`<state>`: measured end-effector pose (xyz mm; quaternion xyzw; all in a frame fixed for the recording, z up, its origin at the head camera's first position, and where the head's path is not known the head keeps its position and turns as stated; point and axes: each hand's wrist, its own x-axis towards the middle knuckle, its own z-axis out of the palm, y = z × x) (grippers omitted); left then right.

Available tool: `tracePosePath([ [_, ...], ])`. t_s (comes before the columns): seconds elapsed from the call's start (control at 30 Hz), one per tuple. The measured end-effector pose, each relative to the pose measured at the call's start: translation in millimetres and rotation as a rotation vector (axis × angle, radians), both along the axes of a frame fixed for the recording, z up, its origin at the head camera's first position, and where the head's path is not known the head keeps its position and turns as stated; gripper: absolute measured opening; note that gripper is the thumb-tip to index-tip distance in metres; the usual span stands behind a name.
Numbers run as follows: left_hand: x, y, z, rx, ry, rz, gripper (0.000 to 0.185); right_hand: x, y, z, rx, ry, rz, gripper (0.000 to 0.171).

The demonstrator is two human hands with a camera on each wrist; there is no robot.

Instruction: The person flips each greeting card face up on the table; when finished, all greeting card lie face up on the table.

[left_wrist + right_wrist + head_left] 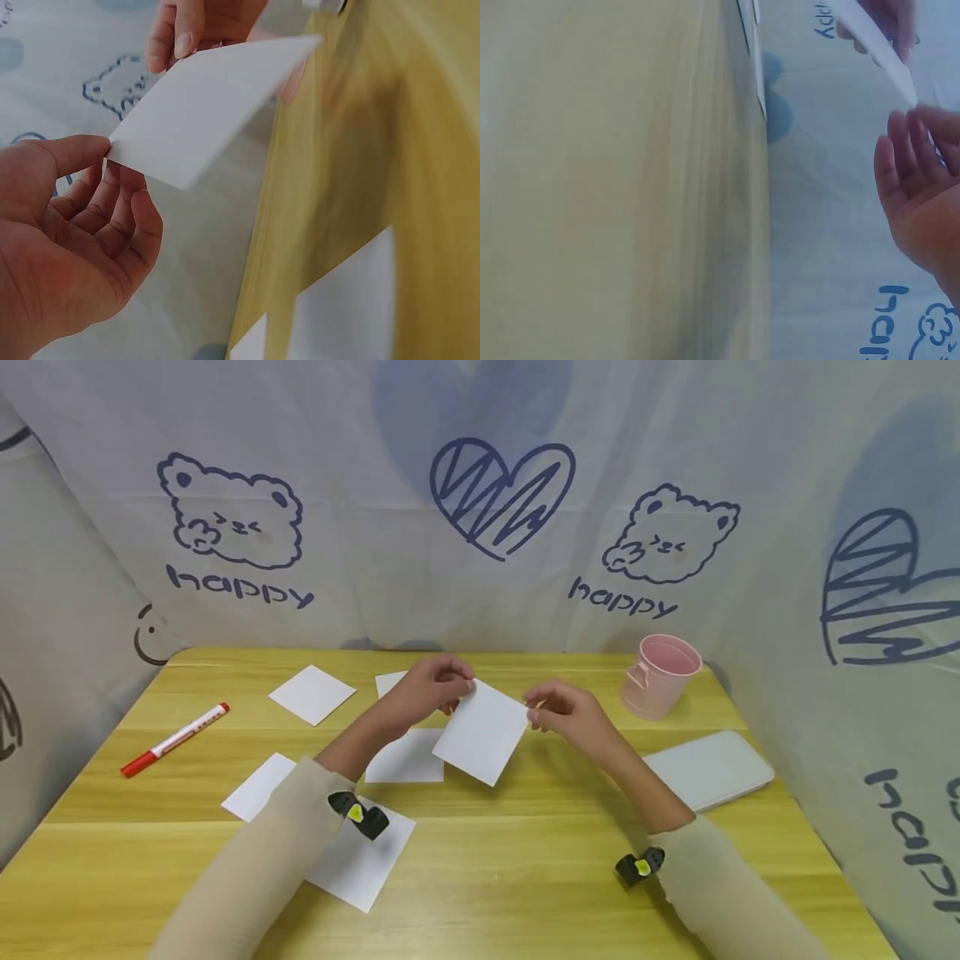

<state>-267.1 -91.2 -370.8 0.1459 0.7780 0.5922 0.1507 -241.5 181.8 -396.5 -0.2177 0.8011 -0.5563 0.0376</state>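
My left hand (431,687) and right hand (564,712) pinch one card (482,732) aloft, still unfolded and blank; I judge four sheets (312,693) remain untouched.

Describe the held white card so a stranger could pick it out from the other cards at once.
Look above the middle of the yellow wooden table, left of the pink bucket. The white card hangs between both hands. Unlike the cards lying flat on the table, it is lifted, pinched at opposite corners.

bright, even light | soft shadows | wrist views blurred | edges warped
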Motion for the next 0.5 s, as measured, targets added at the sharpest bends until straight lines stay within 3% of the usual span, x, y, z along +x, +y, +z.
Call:
tracePosePath([
  [0.2,23.5,1,-5.0,0.046,0.005,-0.009,0.019,20.5,7,3.2,0.046,-0.01,0.097,0.02],
  [0.37,33.1,1,-5.4,0.05,0.016,-0.005,0.018,30.8,8,8.0,0.083,0.017,0.209,0.021],
  [0.5,36.7,1,-6.9,0.031,0.02,0.015,0.019,35.0,6,10.3,0.082,0.043,0.243,0.021],
])
